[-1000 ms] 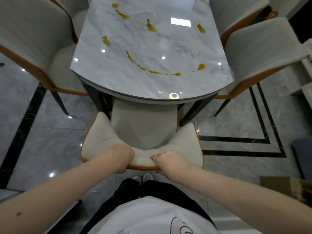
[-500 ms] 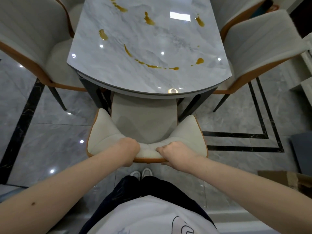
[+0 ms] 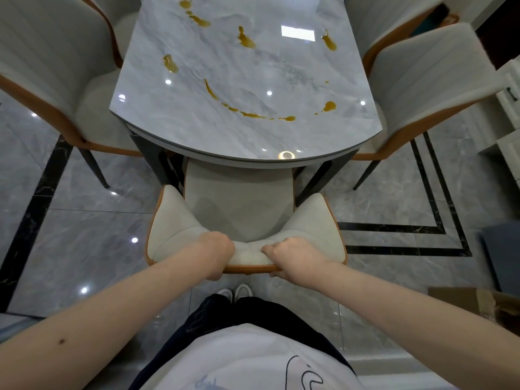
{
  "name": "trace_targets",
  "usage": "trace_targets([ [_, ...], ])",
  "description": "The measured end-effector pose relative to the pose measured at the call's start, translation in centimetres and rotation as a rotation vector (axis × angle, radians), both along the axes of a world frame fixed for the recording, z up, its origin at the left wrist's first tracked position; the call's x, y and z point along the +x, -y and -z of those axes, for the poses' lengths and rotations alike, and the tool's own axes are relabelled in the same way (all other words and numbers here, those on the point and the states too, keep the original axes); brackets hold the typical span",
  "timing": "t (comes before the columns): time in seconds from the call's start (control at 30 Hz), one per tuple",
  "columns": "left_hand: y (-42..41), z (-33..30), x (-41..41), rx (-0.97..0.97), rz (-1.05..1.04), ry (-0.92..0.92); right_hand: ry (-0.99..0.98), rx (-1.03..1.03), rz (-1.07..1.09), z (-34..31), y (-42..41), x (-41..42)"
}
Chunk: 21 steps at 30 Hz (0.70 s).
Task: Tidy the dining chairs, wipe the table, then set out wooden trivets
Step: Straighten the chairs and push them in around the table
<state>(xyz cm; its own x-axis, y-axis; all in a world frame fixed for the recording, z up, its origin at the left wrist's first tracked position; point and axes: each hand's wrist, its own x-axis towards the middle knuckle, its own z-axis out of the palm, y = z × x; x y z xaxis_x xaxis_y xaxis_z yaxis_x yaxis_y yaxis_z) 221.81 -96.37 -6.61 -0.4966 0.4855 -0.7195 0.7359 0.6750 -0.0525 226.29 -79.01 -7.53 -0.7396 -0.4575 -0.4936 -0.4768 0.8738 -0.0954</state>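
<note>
Chair [image 3: 239, 198] has slid further in vs 1 s ago, its seat front now under the table [image 3: 253, 80] edge. Left hand [image 3: 216, 249] & right hand [image 3: 292, 256] both clamped over the backrest top, prob. for an even, straight push. Brown spills [image 3: 250, 114] on table unwiped; no trivets seen.

Beyond the hands, the chair seat [image 3: 239, 192] slips under the bench [image 3: 253, 80], whose far end is cut off.

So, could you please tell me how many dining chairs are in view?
5: one gripped at the near end, two on the left, two on the right; others may be hidden.
</note>
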Motion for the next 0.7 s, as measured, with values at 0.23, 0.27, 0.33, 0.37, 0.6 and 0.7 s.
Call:
trace_targets([
  [0.23, -0.2, -0.1, 0.0, -0.055, -0.016, 0.025, 0.0, 0.008, 0.022, -0.1, 0.1, 0.2],
  [0.27, -0.3, -0.1, 0.0, -0.056, -0.016, 0.024, 0.004, 0.011, 0.025, -0.1, 0.1, 0.2],
  [0.33, -0.3, -0.2, 0.0, -0.059, -0.013, 0.027, 0.005, 0.015, 0.027, 0.0, 0.2, 0.2],
  [0.37, -0.3, -0.3, 0.0, -0.065, -0.012, 0.029, 0.002, 0.017, 0.027, -0.1, 0.2, 0.2],
  [0.6, -0.4, -0.9, -0.1, -0.07, -0.029, 0.072, -0.005, 0.024, 0.02, -0.5, 0.1, 0.4],
  [0.7, -1.2, -1.4, 0.0, -0.058, -0.028, 0.138, 0.04, -0.004, 0.042, -1.1, -0.7, 0.3],
])
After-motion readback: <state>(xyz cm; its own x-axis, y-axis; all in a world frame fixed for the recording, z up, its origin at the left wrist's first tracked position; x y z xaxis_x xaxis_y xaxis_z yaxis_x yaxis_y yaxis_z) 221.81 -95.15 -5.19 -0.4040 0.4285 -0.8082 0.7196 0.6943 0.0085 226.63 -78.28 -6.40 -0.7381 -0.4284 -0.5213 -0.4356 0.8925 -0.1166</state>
